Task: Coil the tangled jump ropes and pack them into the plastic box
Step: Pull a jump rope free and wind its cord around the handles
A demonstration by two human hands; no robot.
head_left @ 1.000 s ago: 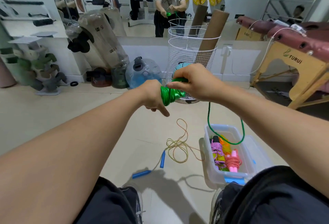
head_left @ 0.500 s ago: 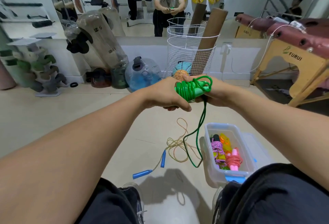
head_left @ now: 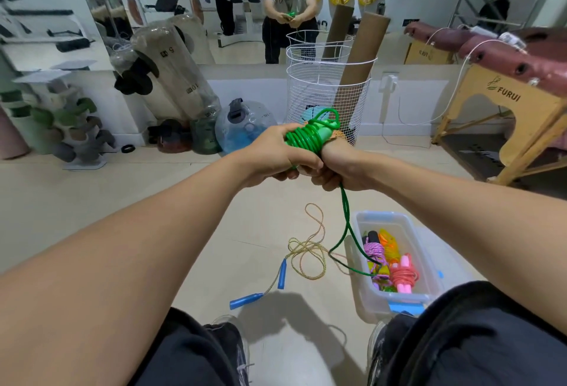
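The green jump rope (head_left: 308, 137) is wound in tight glossy turns round its handles, held chest-high between both hands. The left hand (head_left: 276, 155) grips the bundle; the right hand (head_left: 343, 167) curls round its lower end, probably pinching the loose tail, which hangs into the clear plastic box (head_left: 395, 296) near right. A blue-handled rope (head_left: 302, 259) sprawls on open floor left of it.

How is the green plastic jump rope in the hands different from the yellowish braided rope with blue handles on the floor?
The green plastic jump rope is mostly wound into a tight bundle, gripped by the left hand and right hand; the yellowish braided rope with blue handles lies loose and untouched on the floor. Green looks smooth, yellowish speckled. Neither is in the clear plastic box.
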